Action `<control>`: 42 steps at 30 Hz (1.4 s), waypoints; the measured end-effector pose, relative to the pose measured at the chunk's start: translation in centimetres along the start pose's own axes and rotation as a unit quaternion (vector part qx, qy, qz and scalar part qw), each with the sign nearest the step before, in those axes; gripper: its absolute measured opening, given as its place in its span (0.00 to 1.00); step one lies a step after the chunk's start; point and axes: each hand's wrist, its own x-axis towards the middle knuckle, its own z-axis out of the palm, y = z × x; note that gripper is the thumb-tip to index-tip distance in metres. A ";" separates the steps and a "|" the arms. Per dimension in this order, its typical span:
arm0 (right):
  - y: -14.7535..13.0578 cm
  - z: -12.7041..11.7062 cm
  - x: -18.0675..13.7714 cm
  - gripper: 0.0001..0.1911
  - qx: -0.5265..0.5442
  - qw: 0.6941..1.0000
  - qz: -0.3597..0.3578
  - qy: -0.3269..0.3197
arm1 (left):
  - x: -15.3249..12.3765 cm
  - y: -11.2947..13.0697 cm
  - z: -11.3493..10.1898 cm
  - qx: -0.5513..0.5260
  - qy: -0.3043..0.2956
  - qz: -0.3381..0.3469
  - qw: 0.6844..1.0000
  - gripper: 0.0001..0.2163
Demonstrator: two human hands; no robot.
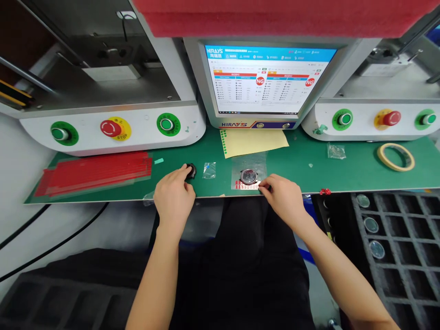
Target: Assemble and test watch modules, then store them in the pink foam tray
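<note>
At the center of the frame, a round watch-like piece (248, 176) lies on a clear sheet (258, 160), just above a red-marked strip (250, 186) whose right end the right hand (285, 195) pinches between narrowed fingertips. Left of center, the left hand (174, 197) touches a dark round part (192, 171); I cannot tell whether it grips it.
</note>
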 end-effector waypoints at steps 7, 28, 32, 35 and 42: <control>0.3 -1.1 2.1 0.04 0.021 0.997 0.045 -0.053 | -0.7 2.6 0.0 -0.051 0.030 0.090 0.994 0.18; 0.6 -0.3 0.9 0.06 0.077 0.997 0.004 0.016 | -0.4 7.9 0.6 -0.456 -0.172 0.041 0.872 0.16; 1.4 0.3 0.7 0.05 0.150 0.988 -0.017 0.026 | -3.3 6.8 -1.7 -0.716 -0.255 -0.125 0.637 0.17; 2.4 0.6 0.3 0.04 0.239 0.970 -0.031 0.042 | -5.5 6.6 -3.3 -0.785 -0.304 -0.154 0.517 0.18; 1.6 -0.2 -6.5 0.11 0.508 0.856 -0.009 0.099 | -8.7 8.0 -5.5 -0.818 -0.308 -0.130 0.468 0.21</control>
